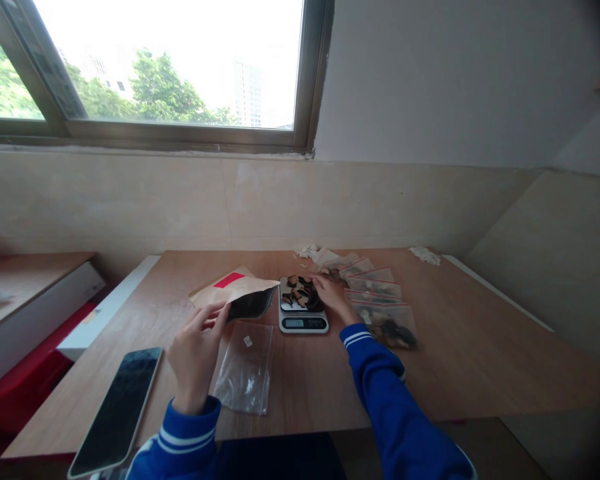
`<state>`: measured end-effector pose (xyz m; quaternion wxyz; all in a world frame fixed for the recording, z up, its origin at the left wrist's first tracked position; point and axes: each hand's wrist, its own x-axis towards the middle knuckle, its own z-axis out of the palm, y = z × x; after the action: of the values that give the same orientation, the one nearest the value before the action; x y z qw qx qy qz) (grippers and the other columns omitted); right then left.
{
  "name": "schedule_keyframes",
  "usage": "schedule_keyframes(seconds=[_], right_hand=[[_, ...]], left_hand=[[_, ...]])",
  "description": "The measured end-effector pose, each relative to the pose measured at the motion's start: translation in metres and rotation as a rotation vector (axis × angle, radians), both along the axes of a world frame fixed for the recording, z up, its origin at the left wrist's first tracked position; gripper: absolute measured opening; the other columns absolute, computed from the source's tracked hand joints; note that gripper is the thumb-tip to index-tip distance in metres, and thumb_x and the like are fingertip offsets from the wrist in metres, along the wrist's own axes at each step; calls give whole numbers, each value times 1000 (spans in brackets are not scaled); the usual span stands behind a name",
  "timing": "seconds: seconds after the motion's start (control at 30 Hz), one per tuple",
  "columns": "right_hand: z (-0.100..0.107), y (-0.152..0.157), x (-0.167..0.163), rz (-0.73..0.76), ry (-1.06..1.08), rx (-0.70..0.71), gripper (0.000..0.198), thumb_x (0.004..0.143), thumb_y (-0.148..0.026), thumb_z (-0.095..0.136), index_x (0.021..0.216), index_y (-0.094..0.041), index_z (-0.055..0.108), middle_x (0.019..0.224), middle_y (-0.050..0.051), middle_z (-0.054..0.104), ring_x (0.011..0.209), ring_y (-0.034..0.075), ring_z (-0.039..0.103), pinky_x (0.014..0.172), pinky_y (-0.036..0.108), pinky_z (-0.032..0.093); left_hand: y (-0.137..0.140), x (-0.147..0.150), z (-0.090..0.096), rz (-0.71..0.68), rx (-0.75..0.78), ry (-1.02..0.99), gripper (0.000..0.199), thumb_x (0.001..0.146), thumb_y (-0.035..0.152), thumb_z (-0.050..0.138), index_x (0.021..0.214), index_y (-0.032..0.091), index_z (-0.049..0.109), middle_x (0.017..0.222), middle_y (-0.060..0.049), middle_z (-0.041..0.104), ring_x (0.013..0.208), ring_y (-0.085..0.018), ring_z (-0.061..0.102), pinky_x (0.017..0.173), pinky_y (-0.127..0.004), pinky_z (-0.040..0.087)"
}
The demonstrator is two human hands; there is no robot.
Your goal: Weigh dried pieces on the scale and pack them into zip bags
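Observation:
My left hand [200, 347] is closed on the edge of a kraft paper pouch [253, 288], whose dark-lined mouth faces me. A small white digital scale [304, 331] stands to the right of the pouch, its display lit but too small to read. Dark brown dried slices [296, 293] lie spread on the scale's plate. At the plate's right edge is my right hand [333, 295], fingers drawn together among the slices; what they grip, if anything, is hidden. A clear zip bag [245, 380] with a small white label lies flat in front of the scale.
Several clear zip bags [377, 288] overlap on the right; the nearest bag [390, 330] holds dark pieces. White scraps [307, 251] lie at the table's back edge, with another white heap [425, 255] farther right. A tablet or large phone [120, 407] rests at the front left of the wooden table [455, 353].

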<state>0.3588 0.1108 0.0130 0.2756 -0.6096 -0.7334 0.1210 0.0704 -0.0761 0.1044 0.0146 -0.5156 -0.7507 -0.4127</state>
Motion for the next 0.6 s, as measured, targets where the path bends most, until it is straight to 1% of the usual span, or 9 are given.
schedule_keyframes(seconds=[0.07,0.17,0.23,0.27,0.3,0.37,0.43,0.5,0.6], right_hand=[[2,-1,0,40,87,35,33,96,-24,42,118,-22,67,124,7,67,115,20,61,99,32,44],[16,-15,-11,28,263,173,33,94,-24,41,114,-17,66,120,12,67,114,23,60,101,39,44],[32,-38,-27,22,349,277,33,95,-23,37,110,-16,65,116,12,67,111,23,60,100,40,45],[41,-54,-39,67,427,357,31,95,-23,37,105,-16,65,110,12,68,106,22,61,96,39,47],[50,-71,-51,156,480,405,29,95,-21,37,99,-18,66,100,9,69,98,21,63,91,37,50],[65,-103,-78,431,441,400,29,92,-13,39,93,-20,67,92,6,68,93,20,62,88,35,51],[73,-127,-101,627,296,342,34,89,-7,39,104,-21,67,99,7,67,101,20,61,92,35,50],[74,-137,-120,671,140,261,39,88,-5,39,115,-18,64,109,10,67,108,22,60,96,37,49],[62,-129,-140,614,48,136,36,91,-8,40,119,-15,61,111,13,68,102,25,64,90,37,51]], left_hand=[[-1,0,1,3,-9,-6,16,87,44,63,93,34,74,88,5,74,73,-13,68,55,-20,37],[-1,0,0,0,-10,-14,15,87,44,63,94,34,73,88,6,74,74,-13,69,55,-20,38],[-2,1,-1,-8,-8,-22,15,87,43,64,94,35,73,88,6,74,74,-13,69,55,-20,37],[-2,2,-2,-12,-8,-26,15,87,43,64,94,35,73,88,6,74,75,-13,69,55,-20,38],[-2,4,-2,-14,-11,-30,15,87,43,64,94,34,73,87,6,74,75,-13,70,56,-20,38],[-3,7,-2,-14,-17,-30,15,87,43,63,95,34,73,85,5,74,75,-13,70,56,-20,38],[-5,9,-1,-13,-21,-25,16,87,43,63,95,34,73,85,5,73,75,-13,69,57,-20,38],[-7,9,-3,-8,-21,-23,15,87,43,64,94,33,73,84,5,73,74,-12,69,57,-19,38],[-12,9,-10,-14,-12,-21,14,87,40,65,94,32,74,83,4,73,72,-12,69,56,-19,38]])
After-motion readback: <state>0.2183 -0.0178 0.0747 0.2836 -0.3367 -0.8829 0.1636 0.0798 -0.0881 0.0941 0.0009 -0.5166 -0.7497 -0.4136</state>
